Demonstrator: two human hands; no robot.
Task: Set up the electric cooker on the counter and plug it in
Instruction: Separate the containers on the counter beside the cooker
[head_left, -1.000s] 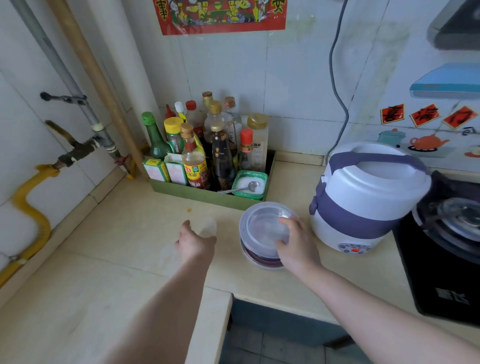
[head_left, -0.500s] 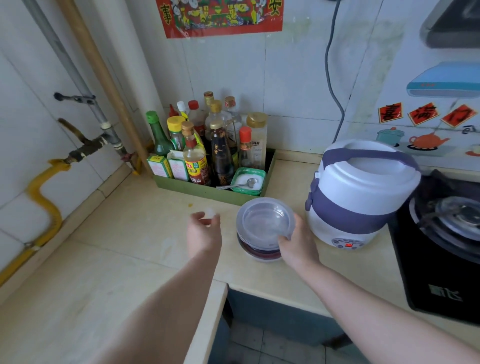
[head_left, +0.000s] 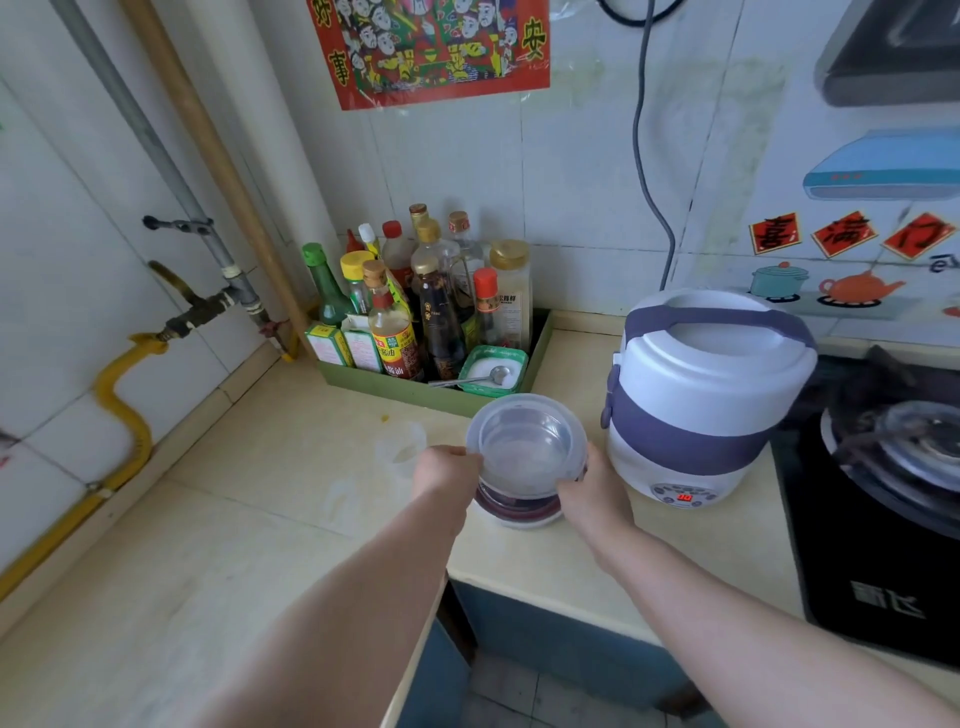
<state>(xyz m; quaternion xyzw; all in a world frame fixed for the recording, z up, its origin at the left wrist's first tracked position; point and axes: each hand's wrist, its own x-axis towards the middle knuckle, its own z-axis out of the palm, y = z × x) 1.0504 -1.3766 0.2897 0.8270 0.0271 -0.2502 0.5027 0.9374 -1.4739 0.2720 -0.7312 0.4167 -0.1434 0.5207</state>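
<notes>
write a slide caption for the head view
Both hands, left and right, grip a lidded clear container on the counter beside the white-and-purple cooker.

Both bare forearms extended forward, hands set on opposite sides of one round container.

The left hand (head_left: 448, 470) lies at 9 o'clock of the lidded container (head_left: 527, 457), back of hand up, fingers curled onto the lid's rim. The right hand (head_left: 592, 499) lies at 4 o'clock, fingers bent against the side wall below the lid. Both forearms run in from the bottom edge, converging; wrists are straight, no sleeves visible.
</notes>
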